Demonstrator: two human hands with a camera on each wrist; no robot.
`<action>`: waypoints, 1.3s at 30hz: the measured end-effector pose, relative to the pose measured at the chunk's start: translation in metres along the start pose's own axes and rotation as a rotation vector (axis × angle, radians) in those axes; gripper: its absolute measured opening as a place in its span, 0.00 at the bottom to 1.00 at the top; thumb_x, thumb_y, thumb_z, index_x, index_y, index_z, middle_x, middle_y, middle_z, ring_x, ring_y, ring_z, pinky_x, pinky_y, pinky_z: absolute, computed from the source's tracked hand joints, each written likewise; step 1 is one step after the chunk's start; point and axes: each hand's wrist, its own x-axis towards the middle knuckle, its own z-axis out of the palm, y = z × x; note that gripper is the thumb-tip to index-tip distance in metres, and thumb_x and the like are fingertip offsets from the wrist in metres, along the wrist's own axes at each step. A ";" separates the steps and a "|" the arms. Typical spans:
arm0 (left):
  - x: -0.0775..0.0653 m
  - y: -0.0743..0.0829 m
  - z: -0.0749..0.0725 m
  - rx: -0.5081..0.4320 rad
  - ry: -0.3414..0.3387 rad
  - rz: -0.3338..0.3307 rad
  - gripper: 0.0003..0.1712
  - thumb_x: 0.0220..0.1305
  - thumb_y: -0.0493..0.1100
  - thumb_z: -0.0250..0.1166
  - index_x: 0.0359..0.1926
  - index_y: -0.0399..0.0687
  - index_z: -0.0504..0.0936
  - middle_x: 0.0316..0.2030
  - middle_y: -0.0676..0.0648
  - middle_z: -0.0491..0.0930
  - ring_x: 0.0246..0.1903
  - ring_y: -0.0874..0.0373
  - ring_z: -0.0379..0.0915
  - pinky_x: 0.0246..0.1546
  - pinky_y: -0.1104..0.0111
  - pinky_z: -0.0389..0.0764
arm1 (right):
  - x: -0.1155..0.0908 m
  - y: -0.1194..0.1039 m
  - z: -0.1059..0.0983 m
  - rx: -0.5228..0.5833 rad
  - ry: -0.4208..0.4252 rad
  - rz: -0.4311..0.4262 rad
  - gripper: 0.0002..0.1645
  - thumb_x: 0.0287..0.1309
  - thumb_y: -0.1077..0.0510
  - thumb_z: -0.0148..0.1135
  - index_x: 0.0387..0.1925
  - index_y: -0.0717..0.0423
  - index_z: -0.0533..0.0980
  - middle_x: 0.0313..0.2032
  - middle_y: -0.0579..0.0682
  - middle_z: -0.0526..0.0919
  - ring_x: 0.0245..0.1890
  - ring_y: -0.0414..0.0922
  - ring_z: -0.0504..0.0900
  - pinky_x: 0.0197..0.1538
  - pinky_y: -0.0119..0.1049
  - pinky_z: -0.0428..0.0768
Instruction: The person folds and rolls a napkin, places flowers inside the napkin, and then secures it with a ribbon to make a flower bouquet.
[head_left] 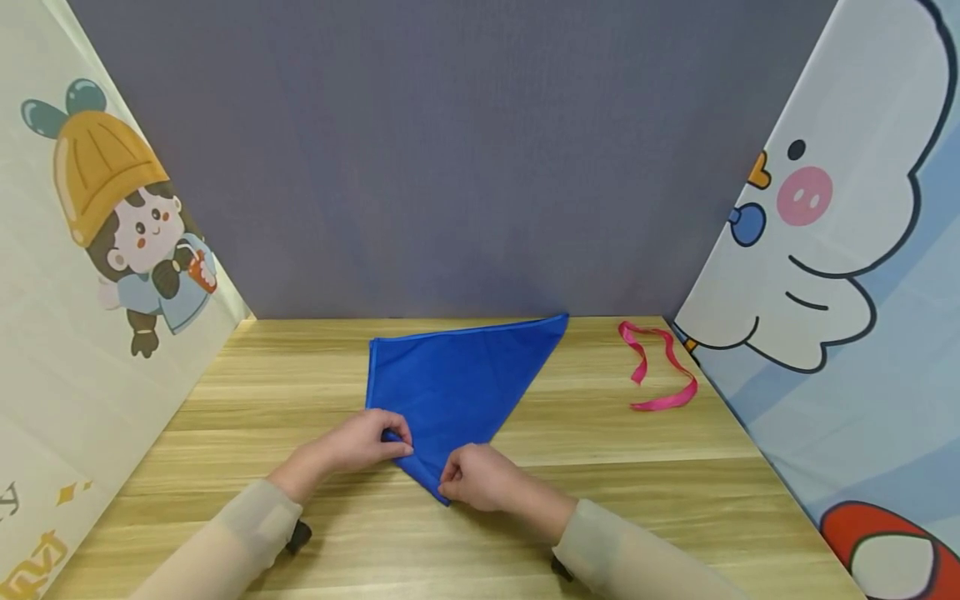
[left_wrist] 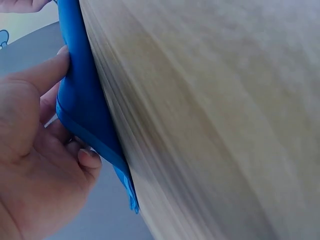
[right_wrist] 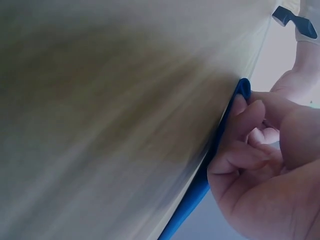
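A blue cloth (head_left: 465, 375) lies on the wooden table, its near edge folded over into a narrow slanting strip. My left hand (head_left: 372, 439) pinches the left end of that folded edge between thumb and fingers. In the left wrist view the thumb lies against the blue cloth (left_wrist: 82, 90) and the other fingers curl at its underside. Near the lowest corner, my right hand (head_left: 480, 477) pinches the fold's other end. The right wrist view shows a small loop of cloth (right_wrist: 243, 87) at the fingertips, with the remaining fingers curled.
A pink ribbon (head_left: 678, 367) lies loosely bent on the table (head_left: 285, 375) at the far right. A grey panel (head_left: 465, 158) stands at the back. Printed cartoon panels (head_left: 847, 208) border both sides.
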 end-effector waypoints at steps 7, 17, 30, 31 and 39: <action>-0.001 0.001 0.000 0.105 0.093 0.150 0.06 0.66 0.44 0.81 0.38 0.59 0.90 0.41 0.59 0.80 0.48 0.60 0.69 0.57 0.53 0.70 | 0.001 -0.002 0.000 0.008 0.003 -0.045 0.09 0.62 0.60 0.78 0.36 0.51 0.82 0.24 0.37 0.79 0.25 0.29 0.72 0.35 0.26 0.75; -0.005 0.002 -0.006 0.077 -0.050 0.269 0.05 0.69 0.38 0.75 0.42 0.53 0.95 0.38 0.62 0.87 0.46 0.67 0.74 0.57 0.61 0.75 | 0.003 -0.005 0.000 -0.029 0.013 -0.080 0.05 0.60 0.62 0.77 0.32 0.49 0.87 0.25 0.36 0.84 0.27 0.27 0.75 0.38 0.24 0.77; -0.011 0.001 -0.009 0.064 -0.114 0.218 0.10 0.69 0.44 0.77 0.49 0.57 0.95 0.44 0.62 0.86 0.53 0.65 0.74 0.62 0.55 0.70 | 0.000 -0.006 -0.001 -0.165 0.004 -0.053 0.13 0.54 0.44 0.85 0.33 0.43 0.88 0.27 0.32 0.83 0.29 0.29 0.76 0.39 0.26 0.77; -0.011 0.001 -0.010 0.060 -0.118 0.218 0.09 0.70 0.44 0.77 0.50 0.57 0.95 0.44 0.62 0.86 0.53 0.65 0.74 0.62 0.55 0.70 | 0.000 -0.007 -0.001 -0.171 0.004 -0.054 0.13 0.55 0.45 0.85 0.33 0.43 0.88 0.27 0.32 0.83 0.29 0.29 0.76 0.39 0.26 0.77; -0.007 -0.004 -0.010 0.035 -0.125 0.220 0.08 0.73 0.47 0.74 0.50 0.58 0.95 0.46 0.61 0.90 0.54 0.62 0.75 0.63 0.43 0.70 | 0.000 -0.003 -0.001 -0.178 0.031 -0.123 0.04 0.63 0.52 0.79 0.36 0.46 0.90 0.29 0.34 0.88 0.31 0.27 0.79 0.39 0.24 0.80</action>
